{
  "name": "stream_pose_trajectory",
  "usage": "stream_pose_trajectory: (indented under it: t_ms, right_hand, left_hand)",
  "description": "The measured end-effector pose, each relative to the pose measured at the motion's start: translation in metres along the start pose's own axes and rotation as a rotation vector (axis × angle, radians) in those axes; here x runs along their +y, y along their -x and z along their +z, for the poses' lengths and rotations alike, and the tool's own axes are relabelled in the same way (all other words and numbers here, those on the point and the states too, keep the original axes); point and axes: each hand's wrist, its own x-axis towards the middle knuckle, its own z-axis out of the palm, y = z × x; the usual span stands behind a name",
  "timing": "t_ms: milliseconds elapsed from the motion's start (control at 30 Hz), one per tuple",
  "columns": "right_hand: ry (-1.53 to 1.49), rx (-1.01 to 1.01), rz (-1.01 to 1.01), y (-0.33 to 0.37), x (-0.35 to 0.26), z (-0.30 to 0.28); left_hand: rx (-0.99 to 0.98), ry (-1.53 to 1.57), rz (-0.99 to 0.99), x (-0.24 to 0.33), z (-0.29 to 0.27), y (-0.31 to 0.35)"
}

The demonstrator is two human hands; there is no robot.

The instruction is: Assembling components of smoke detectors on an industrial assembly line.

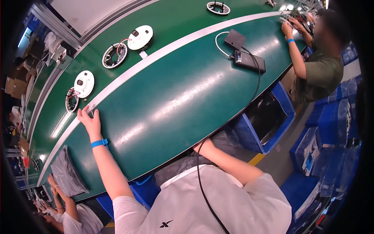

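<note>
My left hand (90, 121) is stretched out to the metal strip (114, 86) along the green worktable, fingers apart and holding nothing that I can make out. A blue wrist strap (99, 143) circles that wrist. Just beyond the fingertips, on the green belt behind the strip, lies a white round device cover (86, 89), wired to a white ring housing (71, 100) with electronics inside. My right hand (204, 145) is low at the table's near edge, beside grey plastic bags (224, 141); its fingers are hidden.
Farther along the belt are another cover (142, 38) with its ring (114, 55), and a lone ring (218, 8). A black power bank (249, 62) and a cable lie on the worktable (167, 128). A grey bag (69, 171) lies left. Co-workers sit at both sides; blue bins (286, 103) stand right.
</note>
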Motion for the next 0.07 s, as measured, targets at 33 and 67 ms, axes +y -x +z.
stream_pose_trajectory:
  t_ms: [33,67]
  right_hand:
    - [-0.127,-0.078,0.020,-0.031,0.002,0.020]
    - [-0.142,-0.074,0.024,0.040,-0.050,0.036]
  left_hand:
    - [-0.005,0.016,-0.024,0.004,0.002,0.002]
    - [-0.008,0.030,-0.048,0.007,0.003,0.004]
